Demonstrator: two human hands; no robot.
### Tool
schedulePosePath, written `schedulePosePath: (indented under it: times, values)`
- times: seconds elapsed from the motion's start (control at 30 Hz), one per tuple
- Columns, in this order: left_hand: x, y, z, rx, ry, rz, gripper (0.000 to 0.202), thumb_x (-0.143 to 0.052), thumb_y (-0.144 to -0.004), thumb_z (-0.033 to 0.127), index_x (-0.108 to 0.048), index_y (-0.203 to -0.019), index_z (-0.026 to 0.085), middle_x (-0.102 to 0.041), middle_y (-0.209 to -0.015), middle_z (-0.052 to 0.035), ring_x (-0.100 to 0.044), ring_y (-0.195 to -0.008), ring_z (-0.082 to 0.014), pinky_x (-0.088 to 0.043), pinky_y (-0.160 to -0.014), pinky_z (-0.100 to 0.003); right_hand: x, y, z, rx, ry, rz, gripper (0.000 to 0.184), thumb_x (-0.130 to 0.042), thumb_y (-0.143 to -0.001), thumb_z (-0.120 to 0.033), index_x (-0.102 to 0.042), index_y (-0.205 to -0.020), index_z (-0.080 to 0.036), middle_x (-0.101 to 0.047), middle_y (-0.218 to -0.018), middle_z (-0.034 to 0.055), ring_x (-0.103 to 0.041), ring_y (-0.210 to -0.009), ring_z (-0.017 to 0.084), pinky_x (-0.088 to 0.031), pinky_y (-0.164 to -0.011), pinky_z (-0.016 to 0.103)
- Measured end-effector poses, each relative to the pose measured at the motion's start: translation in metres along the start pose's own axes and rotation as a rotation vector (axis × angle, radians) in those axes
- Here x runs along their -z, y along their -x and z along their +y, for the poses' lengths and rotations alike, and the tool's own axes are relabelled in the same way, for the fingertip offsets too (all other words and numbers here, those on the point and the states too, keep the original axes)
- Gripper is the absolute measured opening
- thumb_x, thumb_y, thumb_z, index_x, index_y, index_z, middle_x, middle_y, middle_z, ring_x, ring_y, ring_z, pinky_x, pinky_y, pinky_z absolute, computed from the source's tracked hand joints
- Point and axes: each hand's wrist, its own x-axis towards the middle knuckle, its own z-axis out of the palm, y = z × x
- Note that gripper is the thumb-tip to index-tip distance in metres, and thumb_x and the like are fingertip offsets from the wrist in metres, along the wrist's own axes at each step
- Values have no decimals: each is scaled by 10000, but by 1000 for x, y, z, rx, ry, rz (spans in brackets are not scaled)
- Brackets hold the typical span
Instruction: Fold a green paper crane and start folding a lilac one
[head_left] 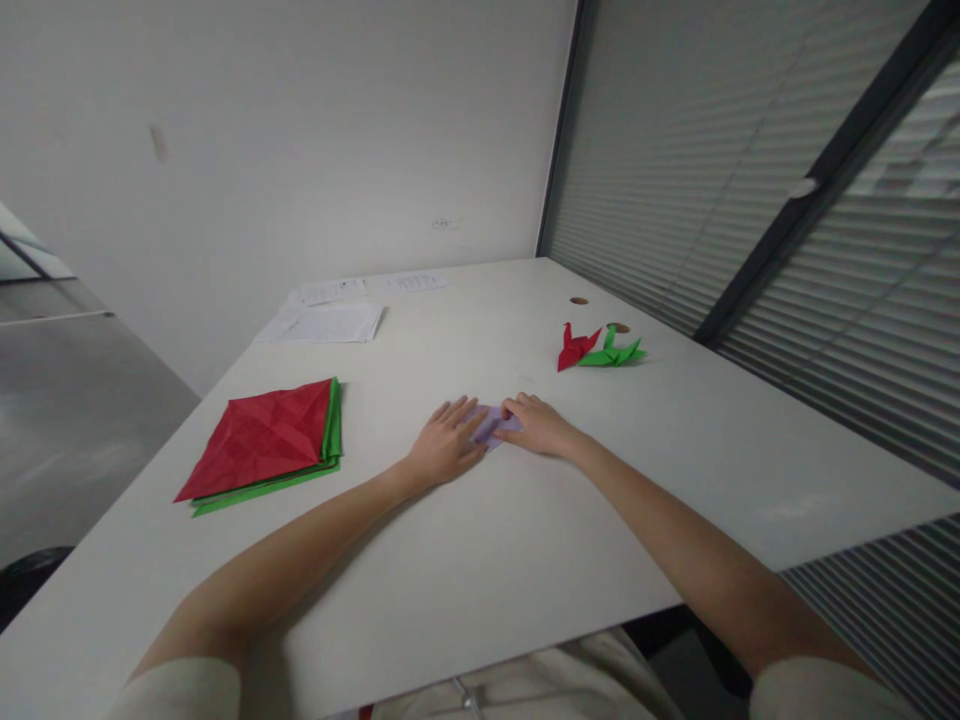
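Observation:
A small folded sheet of purple origami paper [491,427] lies on the white table between my two hands. My left hand [448,442] rests flat over its left part, fingers stretched out and slightly apart. At the paper's right end, my right hand [536,424] has its fingers curled and pinches the edge between thumb and fingers. Both hands cover parts of the paper, so its full outline is hidden.
A stack of creased red and green paper sheets [270,435] lies to the left. A red folded crane [576,348] and a green folded crane [613,350] sit at the back right, near cable holes [579,300]. Printed papers [326,320] lie at the far left.

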Motion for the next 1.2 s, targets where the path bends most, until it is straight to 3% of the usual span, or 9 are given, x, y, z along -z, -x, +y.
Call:
schedulePosePath:
  times: [0.13, 0.2, 0.3, 0.5, 0.67, 0.8, 1.03, 1.13, 1.2]
  values:
    - [4, 0, 3, -146, 102, -19, 328, -440, -916, 314, -639, -1141, 183, -639, -1155, -118, -612, -1037, -212, -481, -929, -362, -1, 0, 1, -9, 0, -2, 339, -602, -829, -512, -577, -984, -212, -586, -1021, 97, -563, -936, 238, -413, -835, 337]
    - [4, 0, 4, -142, 87, -48, 291, -441, -913, 305, -690, -1012, 191, -667, -990, -104, -631, -918, -201, -494, -864, -361, -2, -1, 1, -16, -5, 0, 345, -603, -825, -519, -577, -984, -215, -588, -1024, 97, -564, -941, 238, -412, -840, 338]
    - [3, -1, 4, -82, 57, -53, 273, -465, -904, 309, -711, -931, 196, -659, -905, -97, -627, -857, -198, -489, -823, -364, -3, -1, 2, -18, -10, 6, 346, -604, -821, -521, -576, -987, -219, -588, -1028, 95, -561, -953, 241, -412, -846, 341]
    - [1, -2, -1, 129, 26, 5, 279, -477, -901, 326, -715, -949, 189, -676, -1057, -96, -613, -961, -232, -471, -877, -404, -4, -1, 2, -26, -3, 2, 358, -598, -817, -536, -577, -987, -221, -587, -1019, 91, -561, -937, 251, -419, -832, 349]
    - [-5, -1, -1, 239, -106, -18, 401, -490, -882, 408, -586, -1212, 202, -539, -1338, -129, -436, -1276, -316, -342, -1047, -528, -4, -1, 1, -23, 3, 8, 359, -601, -819, -529, -581, -996, -218, -585, -1021, 97, -560, -944, 247, -416, -836, 346]
    - [-8, 0, 0, 227, -127, -84, 550, -439, -897, 501, -462, -1329, 161, -438, -1426, -175, -319, -1367, -340, -222, -1099, -586, -5, -1, 3, -20, -9, 18, 359, -607, -816, -525, -589, -1010, -222, -585, -1026, 88, -552, -955, 244, -412, -848, 349]
    - [-8, 2, -5, 233, -72, -96, 622, -342, -920, 586, -402, -1378, 170, -328, -1494, -186, -252, -1396, -363, -229, -1087, -587, -10, -3, 12, -94, -8, 93, 560, -577, -801, -600, -569, -1241, -253, -541, -1181, 125, -474, -1103, 326, -378, -914, 450]
    - [-4, 3, -4, 191, -38, -46, 620, -405, -904, 583, -373, -1392, 202, -319, -1496, -164, -296, -1374, -330, -238, -1090, -564, -11, -4, 12, -106, -45, 77, 537, -601, -786, -592, -602, -1205, -257, -545, -1192, 122, -481, -1099, 322, -380, -913, 449]
    - [0, 2, -1, 170, -19, 9, 587, -457, -888, 571, -422, -1349, 208, -416, -1414, -155, -396, -1295, -299, -287, -1069, -520, -11, -5, 12, -112, -77, 84, 519, -647, -755, -573, -616, -1167, -258, -564, -1172, 110, -495, -1083, 314, -386, -901, 438]
